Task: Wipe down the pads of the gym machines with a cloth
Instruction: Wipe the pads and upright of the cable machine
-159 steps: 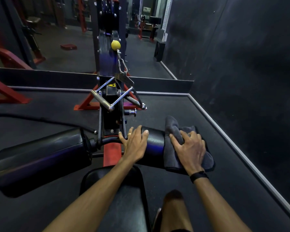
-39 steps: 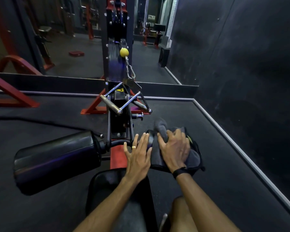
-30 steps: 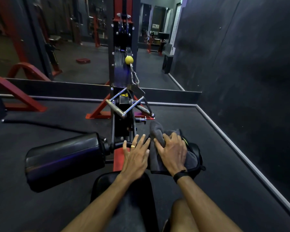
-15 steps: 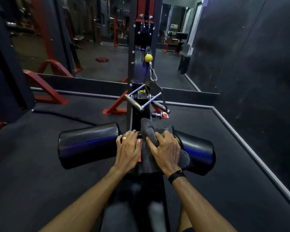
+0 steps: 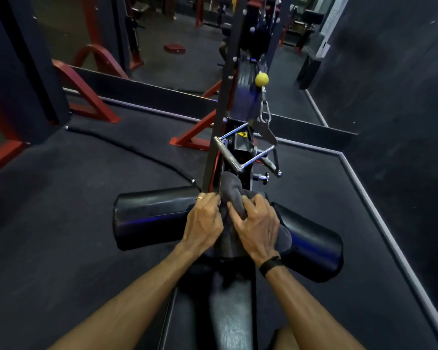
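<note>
The right hand [image 5: 257,227] grips a bunched grey cloth [image 5: 232,192] with curled fingers, at the middle of the machine where the two black roller pads meet. The left hand [image 5: 204,222] lies just beside it, fingers bent onto the inner end of the left pad [image 5: 152,218]. The right pad [image 5: 314,246] angles away under the cloth. Ahead, a chrome handle [image 5: 234,154] hangs below a yellow ball [image 5: 261,79].

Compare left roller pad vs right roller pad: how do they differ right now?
The left roller pad is bare except where the left hand rests at its inner end; the right roller pad has the grey cloth draped over its inner end, gripped by the right hand. The left lies nearly level in view; the right slopes toward the camera. Both are glossy black cylinders.
</note>
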